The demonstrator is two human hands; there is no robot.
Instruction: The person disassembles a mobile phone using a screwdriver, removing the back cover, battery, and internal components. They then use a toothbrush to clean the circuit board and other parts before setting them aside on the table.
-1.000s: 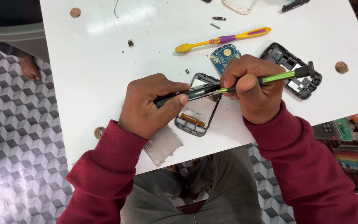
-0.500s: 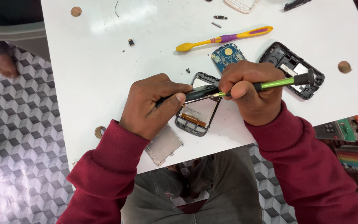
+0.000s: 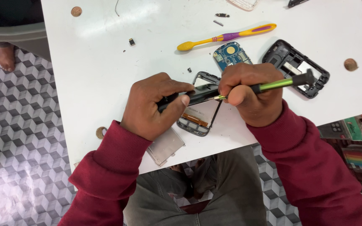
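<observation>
Over phone frame [image 3: 200,111]: left hand [image 3: 156,106] fingers pinch dark strip; right hand [image 3: 250,94] grips screwdriver [image 3: 279,85], tip apparently hidden.

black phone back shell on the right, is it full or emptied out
Emptied out. The black plastic phone back shell lies open side up as a bare frame on the white table, and the round-topped blue circuit board lies apart beside it.

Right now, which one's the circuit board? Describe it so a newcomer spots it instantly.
On the white table, look just beyond the right hand, below the yellow-and-purple toothbrush. The circuit board lies flat left of the black phone housing; it is the only blue piece, with a round gold disc.
</observation>
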